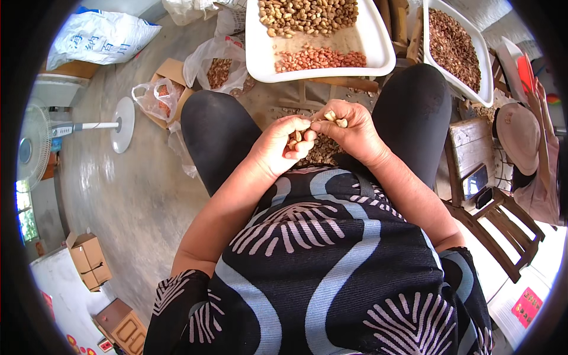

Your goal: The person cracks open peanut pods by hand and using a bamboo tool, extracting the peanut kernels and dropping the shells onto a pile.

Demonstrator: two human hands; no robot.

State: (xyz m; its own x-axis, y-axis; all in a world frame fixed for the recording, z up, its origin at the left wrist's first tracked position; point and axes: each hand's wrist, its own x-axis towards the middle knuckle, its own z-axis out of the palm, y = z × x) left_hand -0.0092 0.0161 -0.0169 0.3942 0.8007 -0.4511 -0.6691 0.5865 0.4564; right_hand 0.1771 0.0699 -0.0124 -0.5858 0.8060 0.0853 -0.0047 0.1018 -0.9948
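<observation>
Above my lap, my left hand (277, 146) curls around several unshelled peanuts (294, 138). Thumb and fingertips of my right hand (355, 135) meet the left fingertips, pinching something small that the fingers mostly hide. Pale peanut shell pieces (330, 116) stick out between the right fingers. Beyond my knees stands a white plastic tray (321, 76). Unshelled peanuts (310, 17) fill its far part, and shelled reddish peanut kernels (321, 59) lie along its near side. Below my hands, between my legs, is a heap of empty shells (324, 151).
At right, another white tray (488, 91) holds reddish-brown bits (455, 49). A wooden bench (472, 142) carries a phone (475, 181). Beside it is a person in a hat (518, 138). Plastic bags (195, 66), a cardboard box (171, 70) and a standing fan (95, 126) are at left.
</observation>
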